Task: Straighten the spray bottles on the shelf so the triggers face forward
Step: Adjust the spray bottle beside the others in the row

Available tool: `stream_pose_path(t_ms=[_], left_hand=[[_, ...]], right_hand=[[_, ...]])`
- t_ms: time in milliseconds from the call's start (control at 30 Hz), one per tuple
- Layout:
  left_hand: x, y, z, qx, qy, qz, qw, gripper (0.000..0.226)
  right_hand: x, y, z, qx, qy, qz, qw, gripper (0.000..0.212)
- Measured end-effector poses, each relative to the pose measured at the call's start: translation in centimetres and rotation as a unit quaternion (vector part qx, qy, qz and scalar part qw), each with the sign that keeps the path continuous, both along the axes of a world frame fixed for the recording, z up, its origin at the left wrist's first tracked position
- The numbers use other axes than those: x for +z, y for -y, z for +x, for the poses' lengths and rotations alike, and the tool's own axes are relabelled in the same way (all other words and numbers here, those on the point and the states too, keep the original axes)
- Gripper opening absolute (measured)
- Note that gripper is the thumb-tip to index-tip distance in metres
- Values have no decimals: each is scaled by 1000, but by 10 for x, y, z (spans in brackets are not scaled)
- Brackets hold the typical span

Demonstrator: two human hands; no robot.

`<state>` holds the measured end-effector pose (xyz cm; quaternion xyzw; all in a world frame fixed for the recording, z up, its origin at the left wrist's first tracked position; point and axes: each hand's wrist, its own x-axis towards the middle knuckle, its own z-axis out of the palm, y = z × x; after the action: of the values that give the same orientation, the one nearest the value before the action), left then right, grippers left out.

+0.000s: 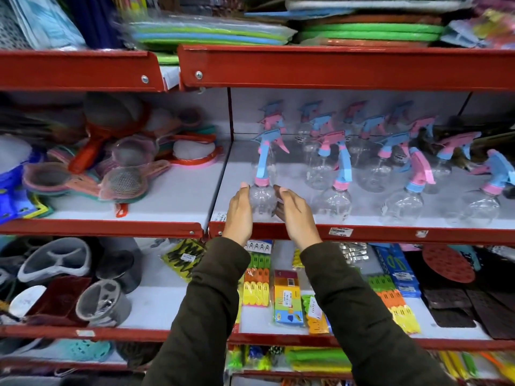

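Several clear spray bottles with pink and blue trigger heads stand on the white middle shelf (278, 218) with a red front edge. The front-left bottle (262, 201) stands upright near the shelf's front edge, its blue head and pink trigger pointing right. My left hand (239, 210) cups its left side and my right hand (295, 213) cups its right side, fingers around the clear body. Another front bottle (334, 201) stands just right of it, and others (404, 204) (485, 204) stand further right with heads turned different ways. More bottles stand in rows behind.
Plastic strainers (122, 185) are piled on the shelf section to the left. The red upper shelf (334, 68) overhangs the bottles. Below are clothes-peg packs (256, 285), grey holders (103, 302) and dark mats (448, 299). A price label (340, 232) sits on the front edge.
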<state>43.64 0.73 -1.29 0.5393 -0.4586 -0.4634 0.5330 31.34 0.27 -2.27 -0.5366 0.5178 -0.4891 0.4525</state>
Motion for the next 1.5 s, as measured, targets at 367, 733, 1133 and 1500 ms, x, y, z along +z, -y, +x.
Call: stream_pose_path(t_ms=[367,733,1133,1500], left_hand=[[7,-28,-15,95,120,-29,988,47],[11,-22,-7,56,148,-24,987,48],[15,-17,-8,52,99,-27,993,50],[4,-45,-55,178,83,-203,959,42]], right_hand=[[31,-15,11,-9,14,1,1000,48],[9,-23,8,-26,6,-34,999,58],[2,-35,6,-23,-16,-73,997,38],[-4,-50,-30,-138,45,-183,972,28]])
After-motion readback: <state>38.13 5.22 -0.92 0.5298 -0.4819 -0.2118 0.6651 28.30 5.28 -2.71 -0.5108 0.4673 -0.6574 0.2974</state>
